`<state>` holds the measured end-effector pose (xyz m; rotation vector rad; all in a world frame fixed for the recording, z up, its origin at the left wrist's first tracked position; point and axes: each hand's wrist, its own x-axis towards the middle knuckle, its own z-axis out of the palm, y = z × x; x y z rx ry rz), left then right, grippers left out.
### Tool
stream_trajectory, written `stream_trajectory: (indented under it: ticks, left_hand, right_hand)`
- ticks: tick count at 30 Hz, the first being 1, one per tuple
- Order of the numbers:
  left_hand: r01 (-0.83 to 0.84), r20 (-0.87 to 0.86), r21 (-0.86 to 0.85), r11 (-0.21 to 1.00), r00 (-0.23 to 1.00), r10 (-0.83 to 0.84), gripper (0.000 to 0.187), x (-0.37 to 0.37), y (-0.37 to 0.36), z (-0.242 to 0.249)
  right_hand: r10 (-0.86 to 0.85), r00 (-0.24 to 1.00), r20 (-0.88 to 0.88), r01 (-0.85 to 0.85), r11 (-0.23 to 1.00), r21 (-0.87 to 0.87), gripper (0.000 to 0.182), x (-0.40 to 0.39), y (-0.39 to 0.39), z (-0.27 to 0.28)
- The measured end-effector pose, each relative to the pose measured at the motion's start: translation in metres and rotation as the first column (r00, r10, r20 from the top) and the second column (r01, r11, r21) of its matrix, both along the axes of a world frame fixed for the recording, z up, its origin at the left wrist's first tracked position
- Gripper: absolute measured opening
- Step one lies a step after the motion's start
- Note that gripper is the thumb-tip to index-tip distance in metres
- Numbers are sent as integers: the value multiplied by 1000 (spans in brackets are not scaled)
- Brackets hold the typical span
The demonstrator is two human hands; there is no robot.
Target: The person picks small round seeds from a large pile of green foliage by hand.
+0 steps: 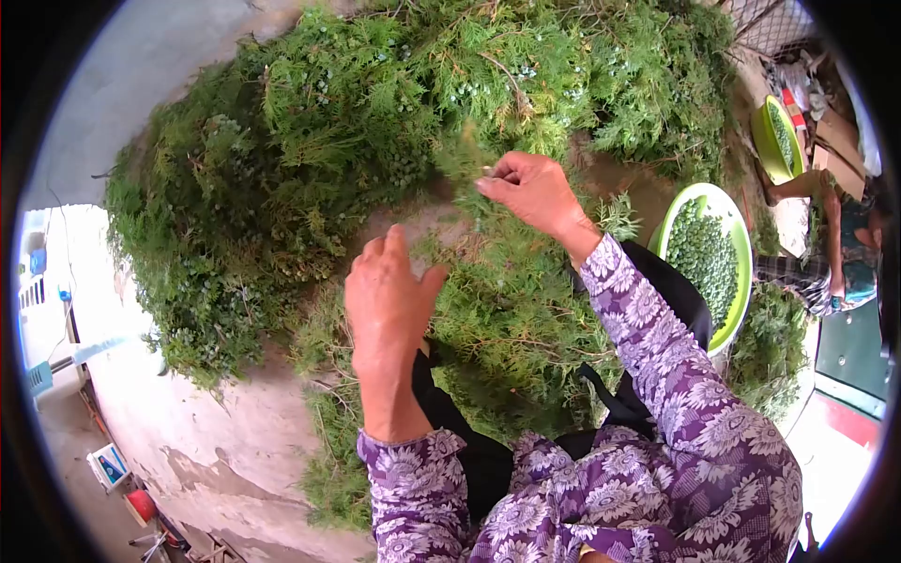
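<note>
My right hand [533, 192] is raised at the centre, thumb and fingers pinched on a small green sprig [466, 155] that is blurred. Lower and to the left, my left hand [387, 286] hangs over the branches, its back to the camera, thumb apart from the fingers and nothing seen in it. Leafy green branches with pale blue-green berries [394, 103] are heaped in front of both hands. More cut branches [516, 319] lie below them, near my legs. To the right of my right forearm, a light green basin [746, 272] holds many green berries [699, 253].
At the right edge sits another person [849, 253], partly cut off, near a second green basin [762, 141] with berries. Cardboard and bags [835, 141] lie behind it. A red object [141, 507] and a white-blue box [110, 466] stand at the lower left by the concrete floor [216, 441].
</note>
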<state>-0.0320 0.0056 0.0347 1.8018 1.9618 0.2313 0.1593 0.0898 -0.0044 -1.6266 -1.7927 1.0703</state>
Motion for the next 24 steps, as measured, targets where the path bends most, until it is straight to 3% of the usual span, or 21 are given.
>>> stream_trajectory:
  ticks: [1,3,4,7,9,10,13,15,16,17,18,19,20,21,23,24]
  left_hand:
    - [-6,5,5,1000,1000,6,60,5,1,1]
    - [-9,48,-38,999,999,11,62,12,3,3]
    - [4,24,63,998,1000,-6,63,11,3,-2]
    - [-59,49,41,997,997,57,61,8,6,-4]
    - [-133,169,232,963,981,95,30,5,8,-21]
    - [-139,178,257,956,980,94,26,-1,7,-26]
    - [-148,206,274,950,974,92,22,-9,3,-14]
    - [-159,91,388,908,987,134,19,-19,1,-9]
    - [-282,178,412,866,957,227,20,-22,2,-10]
    - [-535,455,226,814,797,398,27,-23,2,-9]
    - [-581,462,119,805,750,472,31,-26,3,0]
    - [-619,459,11,785,701,546,36,-29,3,9]
    - [-615,457,7,789,704,544,36,-32,3,10]
    - [-650,453,26,759,685,571,34,-33,3,9]
    - [-682,441,43,730,669,599,31,-32,3,8]
    - [-776,540,4,630,532,652,32,-28,3,10]
  right_hand:
    - [6,1000,5,-6,1000,5,18,-8,-4,9]
    - [36,973,-229,-33,999,17,15,-25,-12,25]
    - [40,974,-224,-36,999,21,15,-33,-18,34]
    - [84,890,-449,-85,996,17,14,-57,-36,65]
    - [134,840,-526,-127,991,50,14,-71,-46,72]
    - [139,813,-566,-132,990,54,13,-77,-49,70]
    - [148,767,-625,-156,987,42,11,-79,-51,69]
    - [34,699,-715,-191,972,-140,13,-71,-46,70]
    - [-7,680,-733,-139,981,-137,17,-61,-42,57]
    - [-63,726,-685,-68,984,-163,19,-48,-37,41]
    - [-133,782,-609,10,979,-201,20,-31,-31,8]
    - [-199,884,-423,109,968,-228,23,-7,-25,-42]
    - [-216,957,-195,185,969,-164,28,21,-24,-85]
    - [-224,974,-21,214,949,-230,28,58,-27,-147]
    - [-500,858,-117,330,712,-620,31,133,-54,-248]
    - [-549,828,114,494,618,-611,31,137,-60,-248]
